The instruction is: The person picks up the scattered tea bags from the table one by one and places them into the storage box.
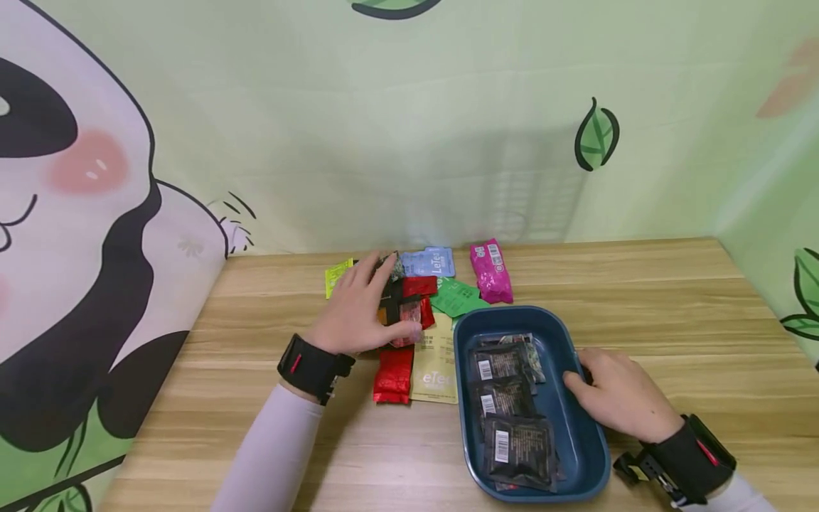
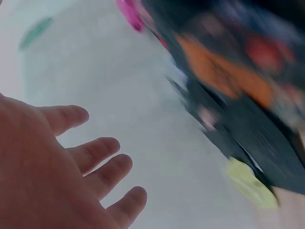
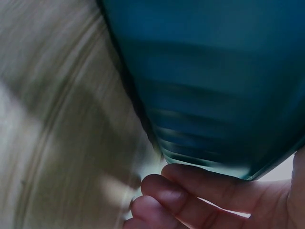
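My left hand (image 1: 358,313) is spread over a pile of small packets, its fingers extended and nothing gripped. Under and beside it lie dark packets (image 1: 392,306), a red packet (image 1: 393,375) and a pale yellow sachet (image 1: 436,363). In the left wrist view the fingers (image 2: 107,179) look straight and apart, with the blurred packets off to the right. My right hand (image 1: 623,391) pinches the right wall of a blue plastic tray (image 1: 579,455), thumb at the rim and fingers (image 3: 205,188) outside. Several black packets (image 1: 520,449) lie in a column inside the tray.
Behind the pile are a blue sachet (image 1: 429,262), a green sachet (image 1: 457,296) and a magenta packet (image 1: 491,270). A yellow-green packet (image 1: 337,276) lies at the pile's left. The wooden table (image 1: 691,306) ends at a printed green backdrop (image 1: 409,128).
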A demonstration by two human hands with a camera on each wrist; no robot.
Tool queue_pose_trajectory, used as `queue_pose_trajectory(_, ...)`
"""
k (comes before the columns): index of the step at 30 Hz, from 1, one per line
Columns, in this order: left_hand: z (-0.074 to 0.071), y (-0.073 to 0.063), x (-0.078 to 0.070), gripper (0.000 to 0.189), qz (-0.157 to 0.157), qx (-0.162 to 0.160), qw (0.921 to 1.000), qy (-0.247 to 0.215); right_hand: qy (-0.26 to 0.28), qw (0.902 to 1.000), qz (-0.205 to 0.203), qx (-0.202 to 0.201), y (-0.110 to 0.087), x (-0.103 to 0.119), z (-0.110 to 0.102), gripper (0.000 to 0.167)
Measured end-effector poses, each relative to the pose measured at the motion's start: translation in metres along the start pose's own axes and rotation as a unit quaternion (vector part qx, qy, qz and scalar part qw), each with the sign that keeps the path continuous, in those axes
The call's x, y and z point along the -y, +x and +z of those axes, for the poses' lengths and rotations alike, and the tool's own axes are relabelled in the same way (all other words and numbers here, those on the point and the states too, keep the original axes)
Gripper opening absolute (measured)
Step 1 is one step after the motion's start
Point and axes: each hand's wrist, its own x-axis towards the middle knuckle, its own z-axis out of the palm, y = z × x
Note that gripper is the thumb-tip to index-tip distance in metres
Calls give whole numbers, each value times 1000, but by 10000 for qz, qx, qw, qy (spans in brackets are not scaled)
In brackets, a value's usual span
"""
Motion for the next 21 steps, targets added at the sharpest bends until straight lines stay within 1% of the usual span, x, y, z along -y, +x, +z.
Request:
queue_pose_trajectory(2,0,1,15,112,-279,46,9996,-95,-1,10000,17,8,0,0,-1,19)
queue_pose_trajectory(6,2,1,44,111,-827,154,9964,-131,-15,10000,21,16,0,0,-1,19)
queue_pose_trajectory(10,6,1,68,113,-1189,215,9926,-94,-13,10000,18,12,0,0,0,19)
queue_pose_trajectory(13,10,1,80,113,-1345,302,9904,-51,-38,10000,38,-3,0,-1,1,20)
queue_pose_trajectory(16,13,2,88,113,-1436,416,9888,-42,-52,10000,50,0,0,-1,1,22)
queue_pose_trajectory(21,17,5,99,107,-1423,620,9879,-10,6,10000,20,15,0,0,1,22)
